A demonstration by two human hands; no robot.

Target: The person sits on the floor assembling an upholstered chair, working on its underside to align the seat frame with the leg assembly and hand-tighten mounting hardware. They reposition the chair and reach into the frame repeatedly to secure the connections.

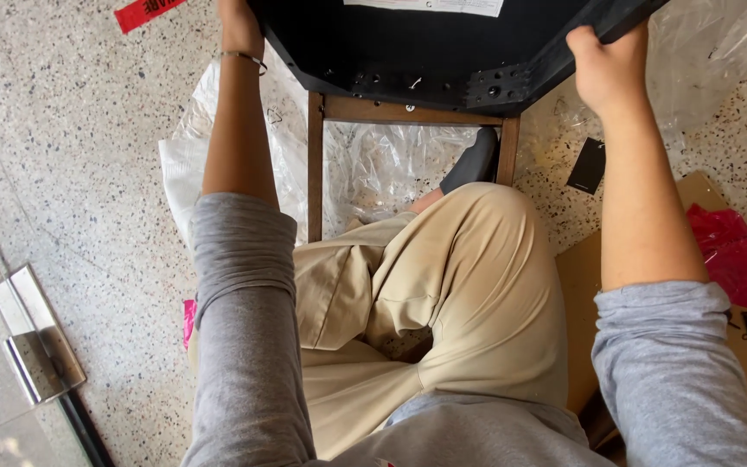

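I see my right hand (607, 65) clamped on the right edge of the black seat panel (425, 43), which is tipped up at the far side over two wooden legs (315, 164). My left hand (239, 26) reaches its left edge; its grip I cannot tell. Clear plastic wrap (373, 164) lies beneath, cardboard (737, 285) with red plastic (732, 251) at right, my knee (469, 259) between

seat underside (408, 43): matt black cloth | legs (315, 164) below it: smooth brown wood | sheet (373, 164) behind legs: glossy clear plastic (crinkled) | floor (71, 173): speckled polished stone
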